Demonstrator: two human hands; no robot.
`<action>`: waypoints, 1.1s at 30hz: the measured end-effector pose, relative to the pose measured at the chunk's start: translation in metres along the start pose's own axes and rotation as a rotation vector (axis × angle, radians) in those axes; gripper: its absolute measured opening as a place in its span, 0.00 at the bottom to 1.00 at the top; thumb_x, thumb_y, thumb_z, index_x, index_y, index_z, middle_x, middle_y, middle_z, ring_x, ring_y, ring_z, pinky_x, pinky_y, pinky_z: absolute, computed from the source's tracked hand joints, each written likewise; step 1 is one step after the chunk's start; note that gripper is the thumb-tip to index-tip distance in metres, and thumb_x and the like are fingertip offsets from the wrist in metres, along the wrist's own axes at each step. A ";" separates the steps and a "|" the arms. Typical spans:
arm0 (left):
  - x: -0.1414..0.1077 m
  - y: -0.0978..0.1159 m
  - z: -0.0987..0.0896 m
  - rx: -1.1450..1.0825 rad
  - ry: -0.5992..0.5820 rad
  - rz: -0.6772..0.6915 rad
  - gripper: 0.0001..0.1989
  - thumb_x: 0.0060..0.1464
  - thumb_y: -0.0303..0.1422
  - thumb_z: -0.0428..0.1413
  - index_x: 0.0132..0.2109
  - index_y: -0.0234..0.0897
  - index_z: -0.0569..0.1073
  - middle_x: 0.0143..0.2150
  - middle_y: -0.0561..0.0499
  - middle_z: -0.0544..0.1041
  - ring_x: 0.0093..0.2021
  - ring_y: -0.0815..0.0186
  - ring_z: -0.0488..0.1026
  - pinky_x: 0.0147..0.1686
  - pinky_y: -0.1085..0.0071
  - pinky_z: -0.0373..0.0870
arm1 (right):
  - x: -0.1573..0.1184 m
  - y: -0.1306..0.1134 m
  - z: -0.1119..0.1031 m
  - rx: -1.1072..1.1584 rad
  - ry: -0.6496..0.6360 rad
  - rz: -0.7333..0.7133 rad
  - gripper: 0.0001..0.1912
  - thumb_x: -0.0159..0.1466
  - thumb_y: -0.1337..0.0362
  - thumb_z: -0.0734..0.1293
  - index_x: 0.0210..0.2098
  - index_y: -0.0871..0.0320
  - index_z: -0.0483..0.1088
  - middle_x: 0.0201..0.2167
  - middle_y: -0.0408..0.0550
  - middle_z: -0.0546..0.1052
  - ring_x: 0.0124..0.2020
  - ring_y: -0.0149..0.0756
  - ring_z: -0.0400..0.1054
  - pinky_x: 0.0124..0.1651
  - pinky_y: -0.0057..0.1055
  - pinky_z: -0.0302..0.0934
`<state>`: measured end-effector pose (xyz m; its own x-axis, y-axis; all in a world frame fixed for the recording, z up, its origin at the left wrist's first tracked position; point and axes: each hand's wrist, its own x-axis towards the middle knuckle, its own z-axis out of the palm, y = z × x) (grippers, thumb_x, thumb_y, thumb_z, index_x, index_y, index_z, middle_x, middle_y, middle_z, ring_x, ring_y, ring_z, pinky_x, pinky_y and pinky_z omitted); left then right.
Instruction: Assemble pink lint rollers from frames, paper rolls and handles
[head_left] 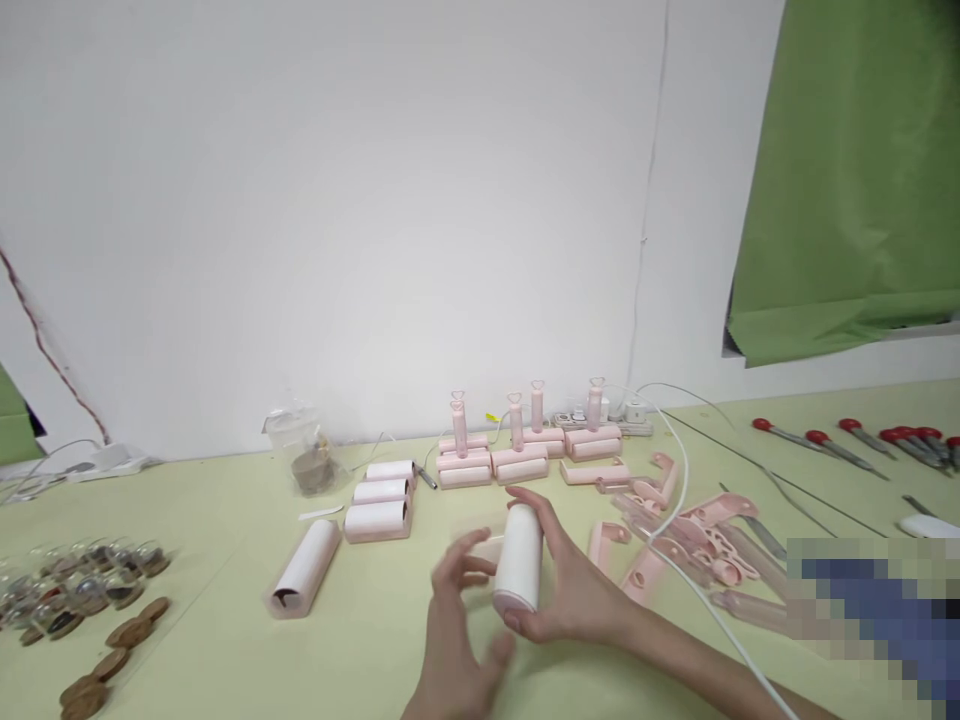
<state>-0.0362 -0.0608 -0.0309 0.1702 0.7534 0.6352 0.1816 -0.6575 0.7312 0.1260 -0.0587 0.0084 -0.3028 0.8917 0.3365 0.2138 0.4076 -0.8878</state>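
My right hand (562, 590) grips a white lint roller roll (519, 560) by its two ends, thumb at the near end and fingers at the far one. A pale pink rim shows at the roll's near end. Just left of it is my left hand (465, 610), fingers bent and apart, thumb blurred, with nothing visible in its grasp. Behind the hands, a pale flat piece (489, 548) is partly hidden. Loose pink plastic parts (697, 530), some handle-shaped, lie in a heap to the right of my right hand.
Pink rollers with upright handles (517, 455) stand along the wall. White rolls in clear wrap (379, 518) and a single wrapped roll (306, 568) lie left. Small glass domes (90, 590) and wooden discs (129, 631) are far left. A white cable (701, 597) crosses the right side, near red-ended tools (847, 452).
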 end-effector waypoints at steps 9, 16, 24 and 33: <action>0.017 0.032 0.009 -0.758 -0.102 -0.929 0.28 0.45 0.52 0.50 0.50 0.45 0.55 0.29 0.54 0.69 0.15 0.73 0.64 0.13 0.77 0.60 | 0.005 -0.011 -0.011 -0.539 -0.270 -0.089 0.45 0.51 0.60 0.64 0.60 0.55 0.34 0.61 0.53 0.42 0.60 0.44 0.38 0.56 0.41 0.45; 0.023 0.023 0.001 -0.810 0.131 -0.951 0.20 0.46 0.49 0.51 0.39 0.40 0.59 0.28 0.54 0.67 0.14 0.74 0.63 0.10 0.76 0.62 | 0.033 0.030 -0.077 -1.091 -0.520 0.059 0.20 0.38 0.77 0.64 0.31 0.57 0.71 0.41 0.53 0.71 0.50 0.50 0.59 0.44 0.38 0.56; 0.018 0.020 0.006 -0.897 0.361 -0.954 0.20 0.48 0.48 0.49 0.41 0.39 0.59 0.32 0.51 0.68 0.18 0.73 0.66 0.14 0.75 0.65 | 0.039 0.030 -0.081 -1.098 -0.230 -0.016 0.07 0.57 0.63 0.56 0.25 0.57 0.61 0.23 0.46 0.68 0.23 0.33 0.60 0.24 0.28 0.49; 0.020 0.014 0.006 -0.848 0.336 -0.788 0.16 0.51 0.46 0.47 0.43 0.44 0.56 0.31 0.54 0.67 0.17 0.72 0.66 0.13 0.74 0.66 | 0.044 0.022 -0.020 0.144 0.170 0.350 0.11 0.52 0.60 0.58 0.36 0.55 0.59 0.25 0.41 0.65 0.18 0.27 0.55 0.19 0.24 0.54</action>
<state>-0.0245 -0.0552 -0.0090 0.0156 0.9928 -0.1187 -0.5929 0.1047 0.7984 0.1362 -0.0064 0.0106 -0.0744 0.9963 0.0431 0.1410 0.0533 -0.9886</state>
